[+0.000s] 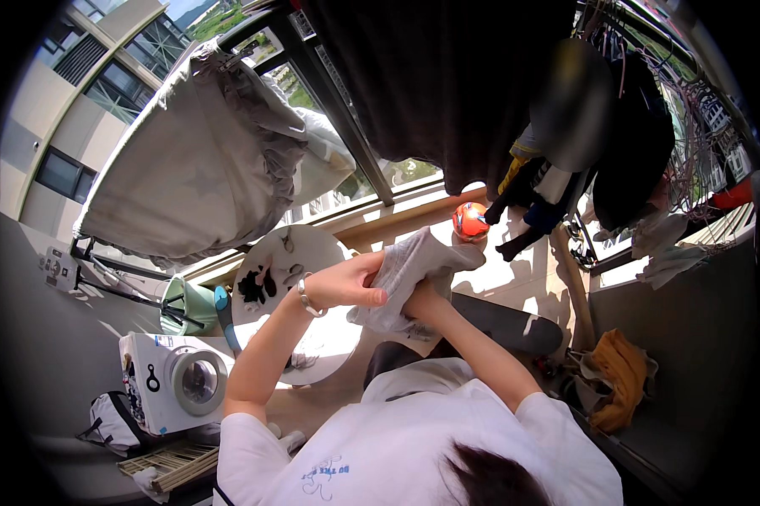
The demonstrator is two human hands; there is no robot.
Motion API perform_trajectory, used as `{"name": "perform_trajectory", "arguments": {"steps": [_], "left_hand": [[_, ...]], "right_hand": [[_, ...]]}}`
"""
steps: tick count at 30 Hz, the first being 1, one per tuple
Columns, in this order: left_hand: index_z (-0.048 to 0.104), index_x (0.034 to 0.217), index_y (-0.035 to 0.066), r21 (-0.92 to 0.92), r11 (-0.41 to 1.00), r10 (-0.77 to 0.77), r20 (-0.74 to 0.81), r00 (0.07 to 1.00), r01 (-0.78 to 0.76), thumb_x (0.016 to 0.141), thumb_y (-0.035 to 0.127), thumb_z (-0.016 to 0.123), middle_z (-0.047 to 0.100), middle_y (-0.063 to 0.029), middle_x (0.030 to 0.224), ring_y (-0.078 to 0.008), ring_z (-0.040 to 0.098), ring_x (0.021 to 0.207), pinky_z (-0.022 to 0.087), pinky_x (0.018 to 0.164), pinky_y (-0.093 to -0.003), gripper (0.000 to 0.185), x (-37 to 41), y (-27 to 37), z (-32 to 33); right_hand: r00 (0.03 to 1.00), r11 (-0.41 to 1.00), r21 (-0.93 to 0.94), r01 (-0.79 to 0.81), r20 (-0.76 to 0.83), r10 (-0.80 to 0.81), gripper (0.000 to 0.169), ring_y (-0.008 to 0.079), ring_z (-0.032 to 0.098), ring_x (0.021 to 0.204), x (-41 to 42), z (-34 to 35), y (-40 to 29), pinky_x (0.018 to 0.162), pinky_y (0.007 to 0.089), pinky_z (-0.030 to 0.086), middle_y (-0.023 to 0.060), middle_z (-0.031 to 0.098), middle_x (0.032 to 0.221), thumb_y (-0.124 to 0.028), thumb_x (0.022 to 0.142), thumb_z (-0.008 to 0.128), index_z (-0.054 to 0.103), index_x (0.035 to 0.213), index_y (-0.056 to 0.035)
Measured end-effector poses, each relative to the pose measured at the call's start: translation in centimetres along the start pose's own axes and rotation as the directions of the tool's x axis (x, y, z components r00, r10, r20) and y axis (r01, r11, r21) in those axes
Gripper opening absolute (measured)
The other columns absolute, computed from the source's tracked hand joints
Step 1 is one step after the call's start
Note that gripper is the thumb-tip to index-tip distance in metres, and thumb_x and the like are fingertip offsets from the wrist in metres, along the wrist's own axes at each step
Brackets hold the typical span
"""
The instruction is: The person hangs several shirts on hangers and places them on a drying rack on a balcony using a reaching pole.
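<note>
A light grey cloth garment [405, 272] hangs bunched between my hands, above the right edge of a round white table [323, 341]. My left hand [348, 281], with a silver bracelet at the wrist, grips the garment's upper left edge, its thumb lying outside the cloth. My right hand [425, 302] is partly inside or under the folds, its fingers hidden by the fabric. On the table lie small dark socks or cloth pieces [251, 288] and some pale ones [304, 359].
Large pale fabric [196, 171] hangs on a rack at left, dark clothes [418, 82] ahead, and hangers [690, 126] at right. A washing machine [171, 382] and green bucket [190, 307] stand at left. An orange ball [470, 221] sits near the window; yellow cloth [620, 379] lies at right.
</note>
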State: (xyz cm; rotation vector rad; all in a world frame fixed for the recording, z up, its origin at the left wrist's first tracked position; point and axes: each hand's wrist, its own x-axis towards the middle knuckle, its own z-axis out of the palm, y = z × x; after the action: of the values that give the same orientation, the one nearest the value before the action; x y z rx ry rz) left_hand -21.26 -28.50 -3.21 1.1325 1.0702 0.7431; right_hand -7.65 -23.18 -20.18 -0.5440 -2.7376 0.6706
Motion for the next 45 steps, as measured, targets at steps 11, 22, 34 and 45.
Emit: {"name": "perform_trajectory", "arguments": {"steps": [11, 22, 34, 45], "left_hand": [[0.049, 0.121, 0.005, -0.056, 0.992, -0.126, -0.512, 0.850, 0.113, 0.087, 0.036, 0.059, 0.058, 0.0015, 0.104, -0.0067, 0.052, 0.092, 0.042, 0.080, -0.0245, 0.047, 4.2, -3.2, -3.3], [0.051, 0.055, 0.001, 0.919, 0.380, -0.083, 0.142, 0.986, -0.101, 0.076, 0.058, 0.060, 0.042, -0.0088, 0.045, -0.0216, 0.045, 0.043, 0.035, 0.045, -0.0339, 0.061, 7.8, 8.0, 0.9], [0.051, 0.065, 0.009, 0.957, -0.168, 0.263, -0.189, 0.946, 0.238, 0.086, 0.036, 0.055, 0.051, -0.0054, 0.048, -0.0264, 0.053, 0.045, 0.040, 0.042, -0.0344, 0.035, -3.2, 7.0, 0.2], [0.047, 0.081, 0.010, 0.754, 0.120, 0.910, -0.343, 0.231, 0.646, 0.069, 0.009, 0.068, 0.050, -0.0047, 0.068, -0.0223, 0.055, 0.056, 0.042, 0.047, -0.0318, 0.024, -0.9, 4.2, -2.7]], "right_hand": [[0.816, -0.082, 0.969, 0.235, -0.151, 0.558, 0.043, 0.0153, 0.053, 0.098, -11.7, -16.5, 6.5, 0.089, 0.0284, 0.039, 0.0049, 0.053, 0.103, -0.003, 0.068, 0.057, 0.045, 0.110, -0.0043], [0.896, 0.613, 0.786, -0.077, -0.216, 0.389, 0.017, 0.0139, 0.064, 0.077, -7.3, -19.0, 4.1, 0.063, 0.0235, 0.051, 0.0065, 0.065, 0.084, -0.003, 0.082, 0.057, 0.063, 0.098, -0.0032], [0.926, 0.916, 0.179, -0.359, 0.188, 0.326, 0.032, 0.0226, 0.062, 0.092, 0.9, -15.9, 6.2, 0.080, 0.0333, 0.048, 0.0073, 0.066, 0.097, -0.013, 0.072, 0.070, 0.064, 0.103, -0.0112], [0.903, 0.985, 0.106, -0.135, -0.396, 0.167, 0.032, 0.0266, 0.062, 0.072, -1.0, -26.1, -3.0, 0.063, 0.0362, 0.047, 0.0109, 0.064, 0.077, 0.003, 0.059, 0.054, 0.061, 0.089, -0.0048]]}}
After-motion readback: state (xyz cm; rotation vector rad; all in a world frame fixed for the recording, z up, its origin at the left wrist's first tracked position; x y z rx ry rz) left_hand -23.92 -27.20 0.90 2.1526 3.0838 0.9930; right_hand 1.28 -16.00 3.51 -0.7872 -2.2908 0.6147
